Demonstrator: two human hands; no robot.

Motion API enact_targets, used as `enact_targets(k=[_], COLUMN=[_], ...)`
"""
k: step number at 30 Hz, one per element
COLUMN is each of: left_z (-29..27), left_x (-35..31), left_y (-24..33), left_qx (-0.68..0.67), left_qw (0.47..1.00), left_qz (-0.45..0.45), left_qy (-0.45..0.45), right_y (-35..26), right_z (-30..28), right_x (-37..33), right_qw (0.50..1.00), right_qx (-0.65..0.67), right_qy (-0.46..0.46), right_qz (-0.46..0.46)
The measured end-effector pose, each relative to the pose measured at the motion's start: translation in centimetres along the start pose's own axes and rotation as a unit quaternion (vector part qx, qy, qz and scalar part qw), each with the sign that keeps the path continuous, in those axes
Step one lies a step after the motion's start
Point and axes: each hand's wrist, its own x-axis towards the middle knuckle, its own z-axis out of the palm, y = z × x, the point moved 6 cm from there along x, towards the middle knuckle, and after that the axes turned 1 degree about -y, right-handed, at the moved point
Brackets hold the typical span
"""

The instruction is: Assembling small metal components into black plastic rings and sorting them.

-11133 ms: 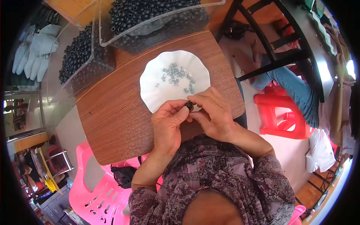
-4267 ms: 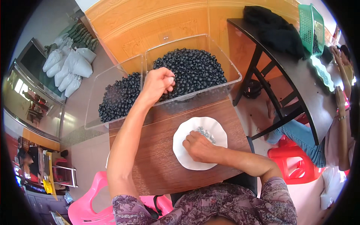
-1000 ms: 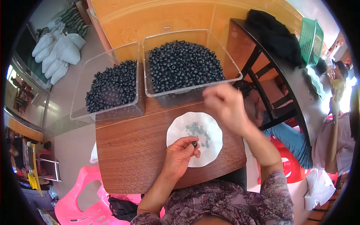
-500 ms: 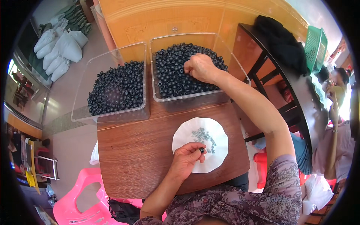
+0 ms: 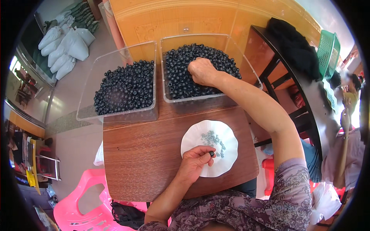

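My left hand point(image 5: 194, 163) is closed over the near left part of a white scalloped plate point(image 5: 228, 164). Between its thumb and fingertips it pinches a small black round piece point(image 5: 211, 153) with a hole. Tiny pale-green, clear bits point(image 5: 210, 138) lie scattered on the plate. My right hand point(image 5: 203, 71) is curled on the heap of black holed pieces point(image 5: 185, 81) in the right clear plastic bin point(image 5: 200, 101); its fingertips are hidden, so what it grips cannot be seen. A second clear bin point(image 5: 127, 116) to the left holds a similar heap point(image 5: 125, 86).
Both bins stand at the far side of a brown wooden table point(image 5: 142, 154), near an orange panel point(image 5: 169, 19). A pink plastic chair point(image 5: 83, 200) is at the left. A dark table point(image 5: 304, 84) with black cloth and a green basket point(image 5: 327, 54) stands right, near another person point(image 5: 348, 150).
The whole view has shifted slightly. My right hand has turned into a tighter curl among the black pieces. My left hand keeps its pinch over the plate.
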Motion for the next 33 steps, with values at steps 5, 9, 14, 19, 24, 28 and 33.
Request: enact_targets(k=[5, 9, 14, 19, 24, 28, 33], left_z=[0.1, -0.1, -0.3, -0.4, -0.2, -0.1, 1.0], left_x=[0.3, 0.6, 0.2, -0.3, -0.2, -0.1, -0.2], left_y=[0.3, 0.3, 0.0, -0.5, 0.4, 1.4, 1.1], left_qx=[0.002, 0.011, 0.013, 0.01, 0.001, 0.012, -0.02], left_qw=[1.0, 1.0, 1.0, 1.0, 0.999, 0.998, 0.998], left_qz=[0.001, 0.007, 0.009, 0.007, 0.032, 0.061, 0.052], left_qy=[0.004, -0.003, 0.003, 0.005, 0.022, 0.027, 0.008], right_y=[-0.4, -1.0, -0.8, -0.6, -0.1, -2.9, -6.9], right_z=[0.2, -0.3, 0.0, -0.6, -5.3, -8.0, -4.9], right_x=[-0.1, 0.2, -0.6, -1.5, -6.1, -12.6, -21.0], right_qw=[0.999, 0.998, 0.998, 1.0, 0.948, 0.874, 0.764], right_qx=[-0.04, -0.046, -0.041, -0.003, 0.29, 0.467, 0.619], right_qy=[-0.008, -0.053, -0.023, -0.022, 0.121, 0.101, 0.012], right_qz=[-0.015, -0.008, -0.032, 0.006, 0.048, 0.093, 0.179])
